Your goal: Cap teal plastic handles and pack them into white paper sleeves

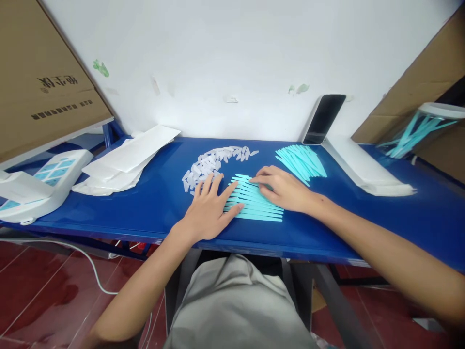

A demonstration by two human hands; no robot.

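Observation:
A row of slim turquoise plastic sticks (259, 206) lies side by side on the blue table. My left hand (207, 208) rests spread at the left ends of the row, with its thumb and index finger over some sticks. At the row's far side is my right hand (281, 186), its fingers bent and drawn together with the tips on or just above the sticks; whatever they pinch is hidden. Small translucent white pieces (203, 167) form a curved heap beyond my left hand. Behind my right hand lies a fanned pile of more turquoise sticks (303, 161).
A phone (324, 118) leans against the wall. White sheets (131, 157) and a white-and-blue device (54, 182) are at left. Right stand a long white packet (366, 169) and a clear tub (423, 128) of turquoise sticks. Cardboard (47, 72) rises at left; the blue table's edge (145, 235) is near me.

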